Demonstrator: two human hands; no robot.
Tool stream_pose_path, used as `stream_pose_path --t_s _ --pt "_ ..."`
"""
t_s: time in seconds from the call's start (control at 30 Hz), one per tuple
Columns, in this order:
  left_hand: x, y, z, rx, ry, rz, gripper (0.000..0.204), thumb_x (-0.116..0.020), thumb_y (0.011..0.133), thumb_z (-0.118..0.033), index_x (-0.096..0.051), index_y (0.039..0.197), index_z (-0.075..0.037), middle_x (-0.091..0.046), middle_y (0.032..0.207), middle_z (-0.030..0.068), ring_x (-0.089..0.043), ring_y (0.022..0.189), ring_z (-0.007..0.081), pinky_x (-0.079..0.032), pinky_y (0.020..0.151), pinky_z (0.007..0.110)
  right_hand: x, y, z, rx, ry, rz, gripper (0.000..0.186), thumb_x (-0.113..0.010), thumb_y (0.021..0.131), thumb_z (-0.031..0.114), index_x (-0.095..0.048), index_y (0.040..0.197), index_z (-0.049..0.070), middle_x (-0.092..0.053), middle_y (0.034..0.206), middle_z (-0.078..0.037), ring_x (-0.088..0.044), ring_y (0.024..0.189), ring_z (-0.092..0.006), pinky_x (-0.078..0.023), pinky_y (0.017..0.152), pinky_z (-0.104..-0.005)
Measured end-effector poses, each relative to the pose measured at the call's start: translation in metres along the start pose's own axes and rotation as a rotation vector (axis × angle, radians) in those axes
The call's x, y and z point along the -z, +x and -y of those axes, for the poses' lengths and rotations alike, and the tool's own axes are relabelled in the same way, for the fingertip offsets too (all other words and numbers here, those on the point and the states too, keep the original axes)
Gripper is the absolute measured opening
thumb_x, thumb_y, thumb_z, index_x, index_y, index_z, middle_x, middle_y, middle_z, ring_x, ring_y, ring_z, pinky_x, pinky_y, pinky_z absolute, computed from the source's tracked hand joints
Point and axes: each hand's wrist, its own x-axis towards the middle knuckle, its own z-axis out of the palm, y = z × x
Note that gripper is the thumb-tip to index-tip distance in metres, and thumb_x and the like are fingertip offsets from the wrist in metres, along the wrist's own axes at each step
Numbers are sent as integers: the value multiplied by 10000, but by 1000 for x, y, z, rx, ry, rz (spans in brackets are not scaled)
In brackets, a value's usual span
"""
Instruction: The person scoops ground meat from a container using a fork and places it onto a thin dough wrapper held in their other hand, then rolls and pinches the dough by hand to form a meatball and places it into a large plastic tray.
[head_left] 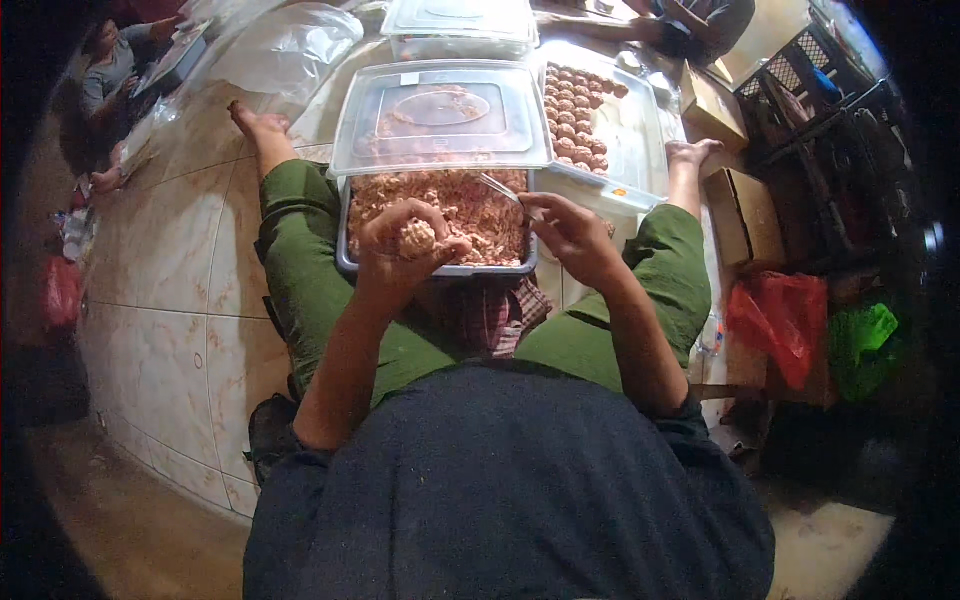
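Observation:
My left hand (pixel 398 245) is curled round a lumpy, pale brown ball (pixel 417 238) above the grey-rimmed tub (pixel 347 258) of crumbly reddish-brown mixture (pixel 495 225). To its right, my right hand (pixel 572 232) grips a slim metal utensil (pixel 498 188), which looks like tongs and points toward the tub's back edge. A translucent lid (pixel 440 140) lies across the back of the tub. Beyond my right hand, a clear shallow container (pixel 625 140) holds rows of round brown balls (pixel 575 125).
Behind are a lidded container (pixel 460 30) and plastic sheeting (pixel 285 50). Co-workers sit at back left (pixel 110 80) and back right (pixel 700 25). To my right are cardboard boxes (pixel 745 215), a black crate (pixel 805 80), red (pixel 775 325) and green (pixel 860 345) bags. My outstretched legs (pixel 300 260) flank the tub.

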Motion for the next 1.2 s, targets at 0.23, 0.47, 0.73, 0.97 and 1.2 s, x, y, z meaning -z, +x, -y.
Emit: stream_pose_path --t_s 0.23,0.47,0.73,0.97,1.2 --pt "-27 7 -23 160 -332 -221 629 -771 663 -45 -469 1215 -31 -589 896 51 -571 797 131 -491 729 309 -13 -38 51 -64 495 29 348 -550 885 16 -526 1231 43 -462 745 59 -372 612 -8 -305 525 -159" --pt "-16 5 -7 -174 139 -17 330 -703 664 -8 -589 973 -16 -592 828 58 -568 761 127 -477 659 275 -31 -37 61 321 43 -119 292 -607 838 25 -608 1130 34 -635 911 -84 -585 796 -124 -471 703 -243" --pt "-15 -3 -12 182 -47 15 227 -726 666 -78 -583 836 -33 -615 778 62 -590 728 146 -476 655 290 -23 -37 70 423 -304 -141 300 -614 810 53 -629 1094 149 -622 887 -117 -636 740 -261 -522 630 -316" --pt "-22 -3 -18 2 272 -205 253 -771 645 -132 -597 805 -41 -614 715 52 -602 652 152 -491 607 305 -12 -29 73 404 -127 -140 240 -601 823 3 -635 1056 48 -635 875 -116 -602 703 -157 -480 587 -274" --pt "-23 3 -18 34 147 -206 720 -774 665 -98 -368 1257 -37 -610 812 64 -595 718 150 -486 640 286 -6 -25 58 404 -71 -213 253 -566 855 8 -614 1104 15 -645 894 -95 -580 738 -108 -468 601 -250"
